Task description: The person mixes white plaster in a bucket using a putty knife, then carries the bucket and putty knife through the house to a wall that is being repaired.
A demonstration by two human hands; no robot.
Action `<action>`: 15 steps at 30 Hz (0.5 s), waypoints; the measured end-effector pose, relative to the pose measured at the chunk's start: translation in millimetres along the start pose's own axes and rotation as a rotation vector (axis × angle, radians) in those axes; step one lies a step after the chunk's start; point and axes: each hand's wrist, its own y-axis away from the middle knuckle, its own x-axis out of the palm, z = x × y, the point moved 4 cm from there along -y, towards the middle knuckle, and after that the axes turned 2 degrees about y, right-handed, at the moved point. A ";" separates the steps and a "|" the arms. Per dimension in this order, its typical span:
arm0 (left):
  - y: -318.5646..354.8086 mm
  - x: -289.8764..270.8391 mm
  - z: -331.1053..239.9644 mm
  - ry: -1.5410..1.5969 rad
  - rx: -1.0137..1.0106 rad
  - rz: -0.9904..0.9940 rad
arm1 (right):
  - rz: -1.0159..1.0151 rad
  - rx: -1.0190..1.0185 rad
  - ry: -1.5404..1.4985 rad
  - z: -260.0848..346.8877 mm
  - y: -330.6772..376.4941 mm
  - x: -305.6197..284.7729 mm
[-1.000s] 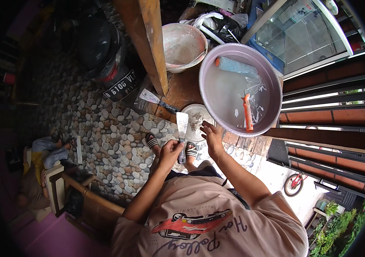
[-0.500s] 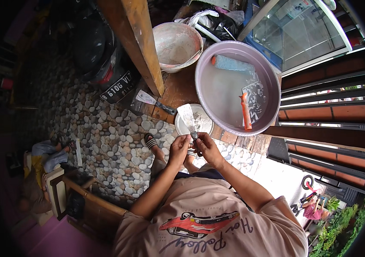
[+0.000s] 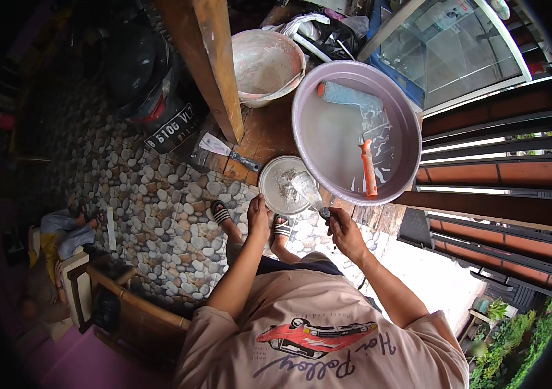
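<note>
My right hand [image 3: 347,235] grips the dark handle of a putty knife [image 3: 306,189]. Its pale, smeared blade lies over a round whitish dish [image 3: 268,179] with grey-white paste or powder in it. At the dish's near left rim is my left hand [image 3: 258,218], its fingers stretched upward and seemingly touching the edge. A second scraper [image 3: 245,161] with a wide blade and dark grey handle rests on the wooden bench [image 3: 275,137], left of the dish.
A mauve basin [image 3: 300,133] of cloudy water holds a blue paint roller [image 3: 354,97] with an orange handle. Behind stands a stained bucket [image 3: 267,68] beside a wooden post [image 3: 214,71]. A motorbike [image 3: 143,78] is at far left. Someone sits [image 3: 62,243] at left; slatted fence [image 3: 503,175] runs right.
My hands have parted. The left has let go of the putty knife and moved to the dish's rim; the right has shifted rightward, its blade now lower across the dish.
</note>
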 end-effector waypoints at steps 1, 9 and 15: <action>-1.1 -1.6 2.0 0.029 0.000 -0.015 | 0.004 0.016 0.021 -1.5 1.7 -2.2; 2.2 -2.0 -2.5 0.008 -0.005 -0.003 | -0.044 -0.011 0.136 -31.4 1.6 -5.9; 1.9 -0.6 -5.5 -0.019 -0.005 -0.027 | -0.082 -0.079 0.348 -34.8 6.0 -18.1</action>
